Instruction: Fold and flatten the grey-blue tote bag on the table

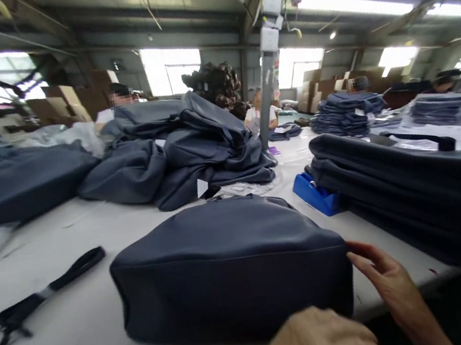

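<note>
A dark navy bag (229,268) lies on the white table, its long seamed side toward me. At its right end is my right hand (387,276), with thumb and fingers apart and fingertips against the corner. My left hand (320,341) crosses low in front of the bag near its lower right edge; its fingers are blurred and partly cut off by the frame, so whether they hold anything is unclear. To the left, a bundled dark strap (46,293) lies on the table.
Piled navy bags (190,144) rise behind, with another at far left (12,175). Stacked bags (417,193) and a blue box (317,194) stand right. A metal post (264,89) rises beyond. Several people are in the background, one beside the post (258,115).
</note>
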Motion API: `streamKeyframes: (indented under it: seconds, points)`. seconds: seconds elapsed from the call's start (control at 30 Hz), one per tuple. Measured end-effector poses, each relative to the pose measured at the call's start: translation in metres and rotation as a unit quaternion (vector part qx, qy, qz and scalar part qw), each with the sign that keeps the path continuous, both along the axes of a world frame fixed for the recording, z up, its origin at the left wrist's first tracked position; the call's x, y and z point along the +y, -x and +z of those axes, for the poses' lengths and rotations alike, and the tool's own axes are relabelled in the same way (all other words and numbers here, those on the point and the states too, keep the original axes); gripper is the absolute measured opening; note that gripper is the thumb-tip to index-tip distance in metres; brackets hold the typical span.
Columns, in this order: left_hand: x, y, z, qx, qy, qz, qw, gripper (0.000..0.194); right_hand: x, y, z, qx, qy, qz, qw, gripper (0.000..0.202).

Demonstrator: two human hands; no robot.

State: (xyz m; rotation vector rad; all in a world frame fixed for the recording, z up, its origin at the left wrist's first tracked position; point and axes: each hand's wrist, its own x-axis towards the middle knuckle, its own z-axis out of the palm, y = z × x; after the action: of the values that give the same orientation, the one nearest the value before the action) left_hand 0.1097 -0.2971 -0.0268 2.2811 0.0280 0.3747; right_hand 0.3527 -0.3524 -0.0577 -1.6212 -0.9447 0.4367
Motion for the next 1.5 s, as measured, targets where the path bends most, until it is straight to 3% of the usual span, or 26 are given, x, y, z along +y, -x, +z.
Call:
streamKeyframes:
  seconds: [0.07,0.13,0.23,0.3,0.4,0.5,0.6,0.73,0.8,0.87,0.97,1.03,1.13,1.2,1.3,1.37,1.43,1.5]
  points:
    - [0.029,0.028,0.021,-0.035,-0.094,0.111,0.989,0.049,0.0,0.01,0.01,-0.101,-0.026,-0.011,0.994,0.051]
    - [0.061,0.064,0.038,-0.015,-0.198,0.225,0.954,0.055,0.009,0.026,0.024,-0.251,-0.06,0.013,0.966,0.054]
    - [0.102,0.114,0.05,0.111,-0.29,0.315,0.897,0.07,0.034,0.048,0.043,-0.483,-0.081,0.128,0.862,0.067]
    - [0.118,0.138,0.05,0.201,-0.302,0.329,0.872,0.072,0.052,0.058,0.049,-0.57,-0.056,0.194,0.796,0.071]
    - [0.121,0.155,0.046,0.264,-0.309,0.314,0.858,0.064,0.065,0.066,0.044,-0.62,-0.01,0.222,0.752,0.057]
    - [0.11,0.159,0.039,0.259,-0.341,0.304,0.851,0.054,0.061,0.07,0.036,-0.644,-0.01,0.216,0.734,0.041]
    - [0.098,0.161,0.039,0.237,-0.389,0.299,0.839,0.039,0.05,0.075,0.041,-0.651,-0.052,0.205,0.729,0.02]
    - [0.098,0.162,0.055,0.19,-0.458,0.29,0.818,0.013,0.046,0.073,0.065,-0.665,-0.098,0.186,0.716,0.029]
    - [0.104,0.162,0.061,0.176,-0.478,0.3,0.807,0.011,0.054,0.067,0.068,-0.682,-0.097,0.167,0.706,0.029]
    - [0.112,0.163,0.061,0.187,-0.466,0.308,0.808,0.014,0.065,0.057,0.059,-0.696,-0.086,0.161,0.695,0.027]
    - [0.122,0.174,0.051,0.227,-0.427,0.317,0.816,0.034,0.078,0.044,0.037,-0.704,-0.061,0.154,0.69,0.026]
    - [0.126,0.184,0.044,0.242,-0.411,0.323,0.817,0.04,0.077,0.041,0.03,-0.696,-0.048,0.134,0.704,0.024]
    - [0.128,0.194,0.045,0.248,-0.387,0.315,0.83,0.032,0.063,0.055,0.036,-0.661,-0.093,0.112,0.736,0.018]
    - [0.13,0.193,0.052,0.255,-0.365,0.3,0.844,0.026,0.053,0.074,0.041,-0.644,-0.152,0.197,0.723,0.021]
    - [0.138,0.182,0.066,0.282,-0.312,0.264,0.868,0.026,0.052,0.108,0.036,-0.625,-0.17,0.43,0.628,0.035]
    - [0.148,0.167,0.072,0.308,-0.244,0.24,0.888,0.036,0.064,0.125,0.023,-0.595,-0.145,0.538,0.579,0.037]
    - [0.159,0.148,0.073,0.321,-0.151,0.203,0.912,0.057,0.082,0.133,0.006,-0.551,-0.135,0.602,0.561,0.04]
    - [0.168,0.128,0.067,0.32,-0.07,0.149,0.933,0.057,0.097,0.135,-0.009,-0.509,-0.142,0.641,0.556,0.045]
